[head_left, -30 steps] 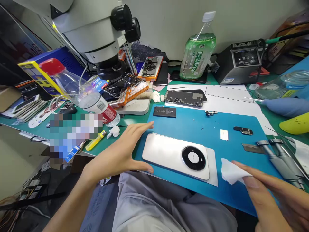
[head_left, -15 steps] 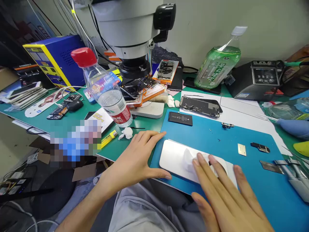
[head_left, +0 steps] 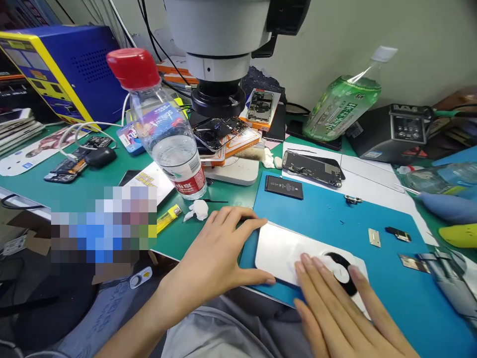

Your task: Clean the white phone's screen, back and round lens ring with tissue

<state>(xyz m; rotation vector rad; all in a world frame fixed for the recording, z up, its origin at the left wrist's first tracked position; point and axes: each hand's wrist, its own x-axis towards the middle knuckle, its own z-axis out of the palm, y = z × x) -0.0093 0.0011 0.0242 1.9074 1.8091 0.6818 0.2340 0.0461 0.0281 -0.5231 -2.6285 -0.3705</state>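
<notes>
A white slab-shaped phone with a round black camera ring [head_left: 283, 251] lies back-up on a blue rubber mat [head_left: 335, 219] at the near edge of the green worktop [head_left: 112, 174]. The left hand [head_left: 216, 253] is spread open around the phone's left end, thumb against the near edge and fingers curled over the far corner, steadying it without closing on it. The right hand [head_left: 335, 308] lies flat with its fingers straight and close together, fingertips pressing a thin white wipe [head_left: 301, 256] onto the phone's back just beside the camera ring. On the mat beyond the phone rest a flat black rectangular battery [head_left: 283, 187] and a small silver metal plate [head_left: 373, 237]. Left of the mat stand a clear plastic water bottle with a red cap [head_left: 164, 129] and a yellow lighter [head_left: 167, 219].
</notes>
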